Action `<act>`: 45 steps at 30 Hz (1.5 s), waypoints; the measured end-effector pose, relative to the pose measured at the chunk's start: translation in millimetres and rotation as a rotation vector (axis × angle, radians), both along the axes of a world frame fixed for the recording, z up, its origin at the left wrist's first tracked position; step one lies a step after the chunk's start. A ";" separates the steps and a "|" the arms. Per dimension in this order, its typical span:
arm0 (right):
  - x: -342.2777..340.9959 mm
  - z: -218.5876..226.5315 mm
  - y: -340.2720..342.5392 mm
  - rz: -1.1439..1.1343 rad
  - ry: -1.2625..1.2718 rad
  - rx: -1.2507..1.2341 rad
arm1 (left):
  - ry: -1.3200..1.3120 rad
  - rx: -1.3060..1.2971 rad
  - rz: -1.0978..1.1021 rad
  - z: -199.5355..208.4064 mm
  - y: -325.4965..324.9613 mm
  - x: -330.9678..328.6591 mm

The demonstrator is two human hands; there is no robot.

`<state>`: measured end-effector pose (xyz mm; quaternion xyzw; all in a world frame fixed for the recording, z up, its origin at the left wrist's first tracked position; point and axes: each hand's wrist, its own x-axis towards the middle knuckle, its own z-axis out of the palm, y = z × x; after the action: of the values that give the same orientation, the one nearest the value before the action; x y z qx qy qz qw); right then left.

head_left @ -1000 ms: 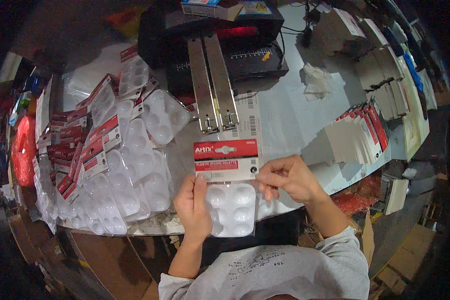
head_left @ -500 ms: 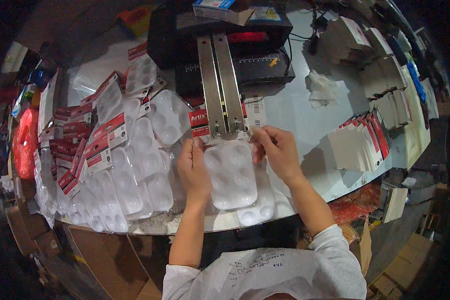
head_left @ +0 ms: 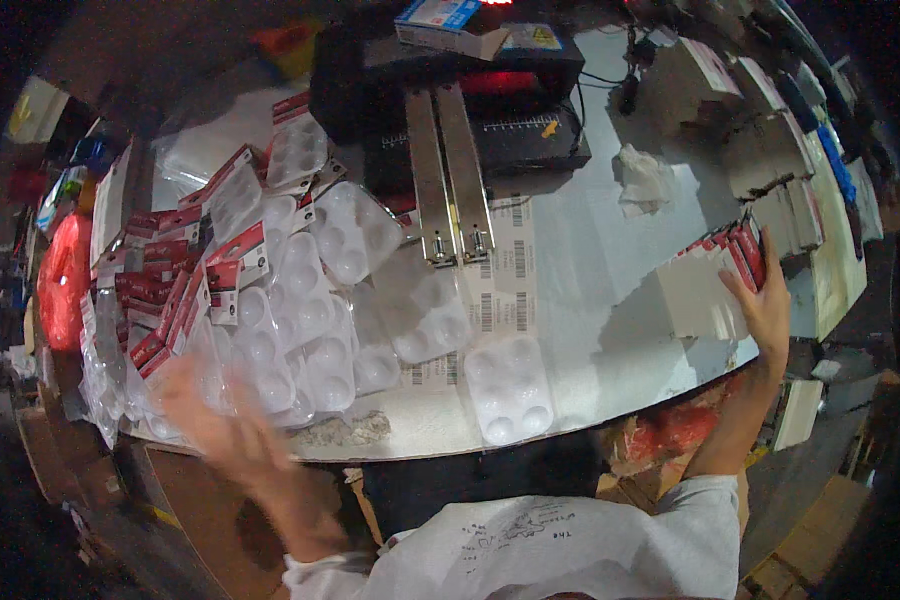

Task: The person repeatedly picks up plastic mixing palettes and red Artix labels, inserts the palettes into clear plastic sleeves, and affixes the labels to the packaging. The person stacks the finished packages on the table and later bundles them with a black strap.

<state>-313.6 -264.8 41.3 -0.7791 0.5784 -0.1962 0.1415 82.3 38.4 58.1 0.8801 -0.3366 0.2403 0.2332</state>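
Note:
My right hand grips the right end of a stack of red and white header cards, thumb in front and fingers behind. My left hand, smeared by motion, is over the near edge of a heap of bagged white plastic paint palettes with red header cards. Whether its fingers hold anything does not show. Between the hands, one white palette with round wells lies near the table's front edge. Another palette rests left of it, below the two metal arms of a black machine.
The black machine stands at the back, with a small blue and white box on top. Barcode label sheets lie under its arms. Stacks of grey card line the right side, near a crumpled white wrapper. A red bag is far left.
Both hands have left the palette and card under the metal arms. My left hand has swung left to the heap; my right hand has moved right to the card stack.

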 end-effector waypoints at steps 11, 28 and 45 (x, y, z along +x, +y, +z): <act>37.5 22.4 23.9 -0.214 0.092 -0.129 | 0.386 0.087 -0.425 -105.7 -49.4 -104.4; 173.2 -5.3 87.2 0.653 -0.325 0.379 | 1.741 -0.436 -0.463 -66.2 -40.7 -115.8; 185.1 -17.8 93.2 0.805 -0.241 0.306 | 1.519 -0.359 -0.415 -62.7 -44.5 -110.2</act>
<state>-128.5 -171.6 23.4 -0.8837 0.2310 -0.1269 0.3867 -27.9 -6.2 -4.7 0.6718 -0.1992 -0.4213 0.5758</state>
